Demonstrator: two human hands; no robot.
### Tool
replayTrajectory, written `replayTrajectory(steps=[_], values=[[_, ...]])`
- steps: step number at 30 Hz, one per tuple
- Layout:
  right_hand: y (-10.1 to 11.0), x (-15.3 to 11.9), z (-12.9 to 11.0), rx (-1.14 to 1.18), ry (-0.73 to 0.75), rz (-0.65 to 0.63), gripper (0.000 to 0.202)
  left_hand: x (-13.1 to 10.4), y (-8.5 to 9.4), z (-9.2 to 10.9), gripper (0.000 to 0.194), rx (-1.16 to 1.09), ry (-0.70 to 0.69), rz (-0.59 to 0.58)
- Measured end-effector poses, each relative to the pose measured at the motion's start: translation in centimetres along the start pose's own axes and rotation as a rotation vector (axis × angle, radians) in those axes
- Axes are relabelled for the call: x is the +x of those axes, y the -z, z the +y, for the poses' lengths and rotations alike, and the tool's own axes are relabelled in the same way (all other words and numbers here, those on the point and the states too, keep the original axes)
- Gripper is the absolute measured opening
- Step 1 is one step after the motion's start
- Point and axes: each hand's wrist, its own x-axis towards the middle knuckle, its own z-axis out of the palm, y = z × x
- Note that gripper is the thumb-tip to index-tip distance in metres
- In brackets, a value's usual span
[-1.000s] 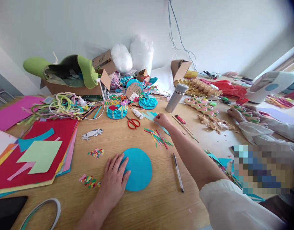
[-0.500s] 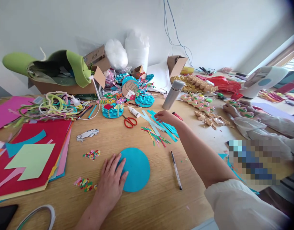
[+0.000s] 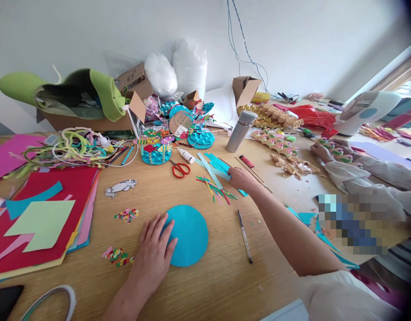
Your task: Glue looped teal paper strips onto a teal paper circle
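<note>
My left hand [image 3: 155, 245] lies flat with its fingers spread, resting partly on the left edge of a round blue paper disc [image 3: 188, 236]. Farther off, my right hand [image 3: 242, 179] has its fingers curled down at a pile of blue paper strips [image 3: 217, 162], gripping at a strip; which one is hidden under the fingers. Thin multicoloured paper strips [image 3: 214, 188] lie just left of that hand. A pen [image 3: 244, 236] sits to the right of the disc. Red-handled scissors [image 3: 180, 170] and a white glue bottle [image 3: 186, 155] are behind the disc.
Coloured paper sheets [image 3: 81, 200] are stacked at left, near small piles of paper dots [image 3: 126, 216] and a penguin cutout [image 3: 121, 188]. A grey flask [image 3: 241, 131] stands beyond my right hand, near thin wooden sticks [image 3: 252, 171]. At right, another person's hands [image 3: 322, 154] hold decorated card pieces.
My right hand has moved right and toward me over the blue strips, and its fingers have curled in. The wooden sticks behind it now show. My left hand stays on the disc.
</note>
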Motion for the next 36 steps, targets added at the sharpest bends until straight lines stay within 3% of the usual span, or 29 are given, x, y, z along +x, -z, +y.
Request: replayTrajectory(steps=[6,18,23,25,27,30,33,36], values=[[0.4,-0.7,-0.3,-0.080,-0.052,0.027,0.041,-0.1,-0.1,0.0,0.045,-0.016,0.016,0.000],[2.3,-1.1,0.4,0.003,-0.142,0.171,0.027,0.0,0.2,0.3,0.048,-0.006,0.007,-0.019],[3.6,-2.3,0.8,0.072,-0.221,0.326,0.023,0.0,0.2,0.3,0.049,-0.006,0.006,-0.025],[3.8,-3.1,0.2,0.245,-0.209,0.405,0.019,0.0,0.2,0.3,0.048,-0.024,0.007,-0.022],[3.7,-4.1,-1.4,0.631,-0.128,0.399,0.019,0.1,0.4,0.4,0.047,-0.059,0.011,-0.005],[2.7,-6.2,-5.5,1.226,0.058,0.149,0.037,0.4,1.1,0.7,0.044,-0.163,0.053,0.068],[1.1,-8.5,-10.7,1.478,0.152,-0.097,0.043,0.7,2.5,1.2,0.038,-0.374,0.129,0.185],[-0.4,-10.8,-15.3,1.662,0.158,-0.169,0.042,1.1,3.8,1.5,0.033,-0.665,0.286,0.211]])
